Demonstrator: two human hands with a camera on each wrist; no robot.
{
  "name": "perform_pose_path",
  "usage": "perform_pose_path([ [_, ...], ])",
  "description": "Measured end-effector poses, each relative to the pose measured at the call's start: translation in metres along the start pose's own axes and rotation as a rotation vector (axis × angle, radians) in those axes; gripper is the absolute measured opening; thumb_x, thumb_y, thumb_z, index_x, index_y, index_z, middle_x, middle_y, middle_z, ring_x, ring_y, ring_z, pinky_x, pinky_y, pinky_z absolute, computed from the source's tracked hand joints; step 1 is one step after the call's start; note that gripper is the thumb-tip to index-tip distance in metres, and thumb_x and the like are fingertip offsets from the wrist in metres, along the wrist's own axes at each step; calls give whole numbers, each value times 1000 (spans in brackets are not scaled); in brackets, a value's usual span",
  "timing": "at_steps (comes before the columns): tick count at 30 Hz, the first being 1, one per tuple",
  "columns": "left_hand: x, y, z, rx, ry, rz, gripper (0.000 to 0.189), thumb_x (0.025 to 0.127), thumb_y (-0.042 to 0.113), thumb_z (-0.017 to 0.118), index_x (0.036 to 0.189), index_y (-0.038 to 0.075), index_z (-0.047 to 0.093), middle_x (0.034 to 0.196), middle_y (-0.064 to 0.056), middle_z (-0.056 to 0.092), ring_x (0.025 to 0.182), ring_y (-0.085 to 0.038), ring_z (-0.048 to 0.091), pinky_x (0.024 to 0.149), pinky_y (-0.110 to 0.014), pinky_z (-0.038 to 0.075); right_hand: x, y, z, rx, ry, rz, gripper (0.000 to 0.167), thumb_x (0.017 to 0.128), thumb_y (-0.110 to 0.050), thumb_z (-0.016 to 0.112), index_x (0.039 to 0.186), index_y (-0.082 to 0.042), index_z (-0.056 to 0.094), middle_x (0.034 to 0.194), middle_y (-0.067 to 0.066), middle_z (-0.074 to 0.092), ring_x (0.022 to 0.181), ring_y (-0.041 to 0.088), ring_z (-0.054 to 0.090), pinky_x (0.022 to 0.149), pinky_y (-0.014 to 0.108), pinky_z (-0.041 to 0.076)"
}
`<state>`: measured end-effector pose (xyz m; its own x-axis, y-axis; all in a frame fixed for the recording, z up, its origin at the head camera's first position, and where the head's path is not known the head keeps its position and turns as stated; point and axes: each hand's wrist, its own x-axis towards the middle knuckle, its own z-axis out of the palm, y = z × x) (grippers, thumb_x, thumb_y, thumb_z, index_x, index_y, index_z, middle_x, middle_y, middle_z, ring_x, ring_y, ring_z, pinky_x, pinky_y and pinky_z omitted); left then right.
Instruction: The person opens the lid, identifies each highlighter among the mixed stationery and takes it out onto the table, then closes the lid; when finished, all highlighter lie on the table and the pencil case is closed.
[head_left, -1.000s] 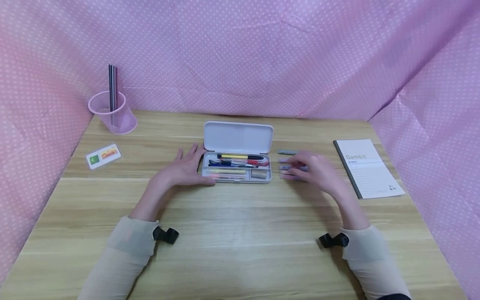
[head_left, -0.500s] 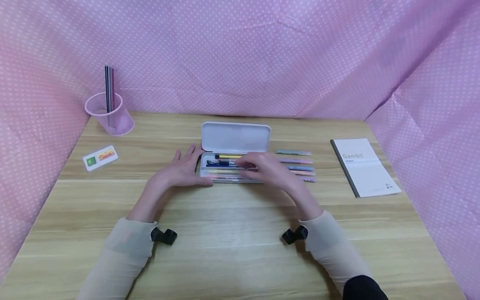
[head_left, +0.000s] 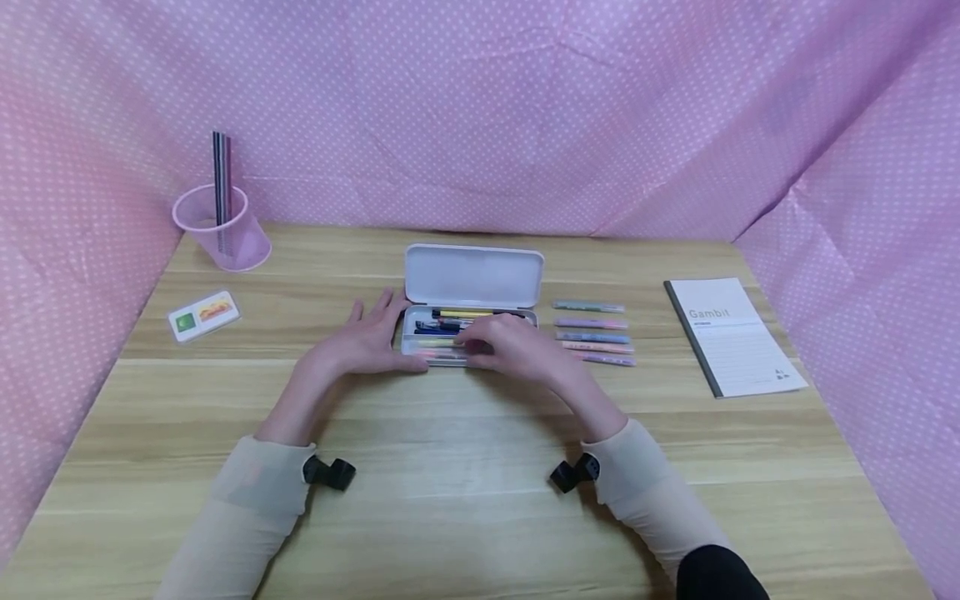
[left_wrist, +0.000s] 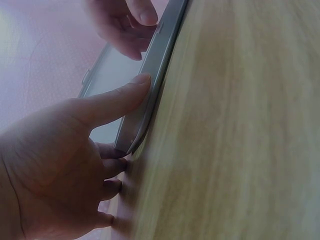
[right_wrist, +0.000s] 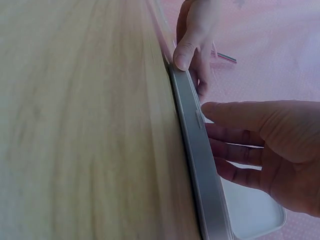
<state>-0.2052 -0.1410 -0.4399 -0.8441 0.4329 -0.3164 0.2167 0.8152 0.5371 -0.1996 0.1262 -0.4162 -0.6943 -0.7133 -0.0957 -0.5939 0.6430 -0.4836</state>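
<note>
A white pencil case point(head_left: 474, 279) stands on the table with its lid up. Pens point(head_left: 450, 324) fill its rear compartment, and pale slim pens point(head_left: 442, 343) lie in the front one. My left hand point(head_left: 363, 343) holds the case's left end, thumb on the front wall and fingers spread round the corner. My right hand point(head_left: 517, 346) reaches over the front compartment and covers its right part. In the right wrist view its thumb point(right_wrist: 225, 112) is right at the front rim, apart from the other fingers; the case wall hides some fingertips. No held thing shows in it.
To the right of the case several pastel pens point(head_left: 588, 323) lie in a row. Farther right is a notebook point(head_left: 738, 337). A pink cup point(head_left: 243, 242) with striped sticks stands at the back left, near a small white printed block point(head_left: 204, 317). Pink dotted cloth point(head_left: 480, 117) surrounds the table.
My right hand has moved left from the row of pens to the case, then slightly farther left and toward the front compartment. My left hand stays at the case's left end.
</note>
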Motion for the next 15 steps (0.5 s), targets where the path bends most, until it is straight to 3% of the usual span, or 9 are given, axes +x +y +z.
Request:
perform_pose_path([
  [5,1,-1,0,-2,6,9,120,83,62,76,166,13,5,172,-26,3,162,-42,-3,128,-66,-10,0,-2,2,-29,-10,-12,18,99,-18,70,115,-17,77,110,-4,76,105,10,69,97,32,59],
  [15,2,-2,1,-2,5,7,118,82,63,77,165,14,8,173,-25,3,162,-42,-4,128,-66,-10,-1,-6,5,-107,-11,-29,19,99,-17,69,116,-14,77,113,1,75,108,14,69,98,33,58],
])
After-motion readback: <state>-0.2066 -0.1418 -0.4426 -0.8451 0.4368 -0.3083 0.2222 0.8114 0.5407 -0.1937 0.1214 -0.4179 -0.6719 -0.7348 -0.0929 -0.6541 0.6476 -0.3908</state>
